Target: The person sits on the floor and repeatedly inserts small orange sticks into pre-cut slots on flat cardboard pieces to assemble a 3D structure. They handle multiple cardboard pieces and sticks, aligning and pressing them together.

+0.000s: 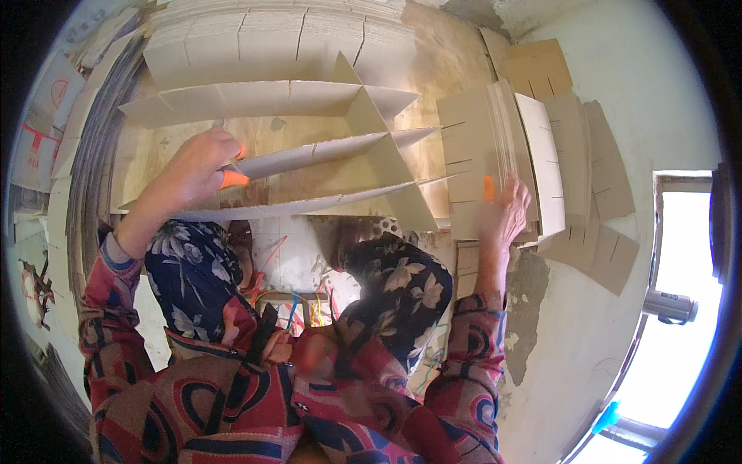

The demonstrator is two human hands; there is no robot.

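My left hand (202,172), with orange covers on its thumb and a finger, pinches the left end of a grey cardboard divider strip (313,153). That strip stands on edge between a far strip (247,102) and a near strip (309,203). A slotted cross strip (382,151) crosses all three towards their right ends. Over at the right, my right hand (506,210) is closed at the near edges of a stack of slotted cardboard strips (468,155), an orange cover on its thumb. How many sheets it grips is hidden.
A long row of cardboard sheets (232,42) stands along the far side of the wooden board (421,66). More sheets are stacked at the left (93,155). Loose slotted pieces (595,251) lean by the right wall. My knees (402,282) are below the board's near edge.
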